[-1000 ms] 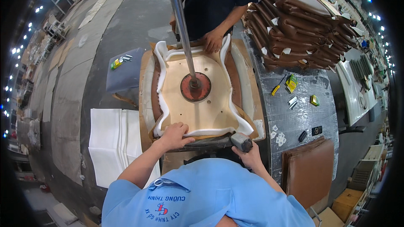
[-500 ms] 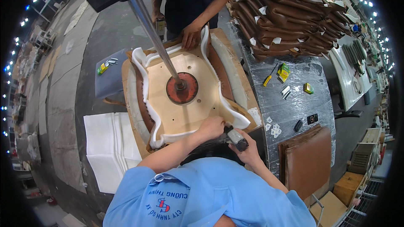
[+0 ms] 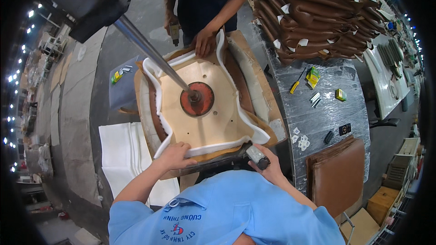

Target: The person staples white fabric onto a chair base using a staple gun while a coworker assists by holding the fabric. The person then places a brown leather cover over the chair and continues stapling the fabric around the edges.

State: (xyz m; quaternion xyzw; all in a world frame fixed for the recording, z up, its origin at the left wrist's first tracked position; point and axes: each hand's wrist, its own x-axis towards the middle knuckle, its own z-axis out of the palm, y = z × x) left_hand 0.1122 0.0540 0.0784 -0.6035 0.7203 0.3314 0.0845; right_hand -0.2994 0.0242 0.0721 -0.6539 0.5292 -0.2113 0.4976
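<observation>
A pale plywood seat panel (image 3: 181, 124) lies in a frame, with white padding (image 3: 211, 148) round its edge and brown leather (image 3: 240, 84) outside that. A round red press plate (image 3: 198, 100) on a metal rod sits on its middle. My left hand (image 3: 175, 156) rests on the padding at the near left corner, fingers stretched and thumb apart. Near the right front corner, my right hand (image 3: 269, 164) is closed round a staple gun (image 3: 257, 156), its nose beside the panel's near edge. Across the panel, a co-worker's hand (image 3: 205, 43) presses the far edge; the other hand holds a similar tool (image 3: 174, 33).
Folded white sheets (image 3: 120, 152) lie at left. On the right table are a yellow screwdriver (image 3: 296, 84), staple strips (image 3: 315, 100), small boxes (image 3: 313, 77) and stacked brown leather pieces (image 3: 338, 174). A tall pile of brown covers (image 3: 318, 18) stands at far right.
My left hand has moved left along the near edge, from beside the staple gun to the near left corner. My right hand still holds the staple gun, now slightly lower.
</observation>
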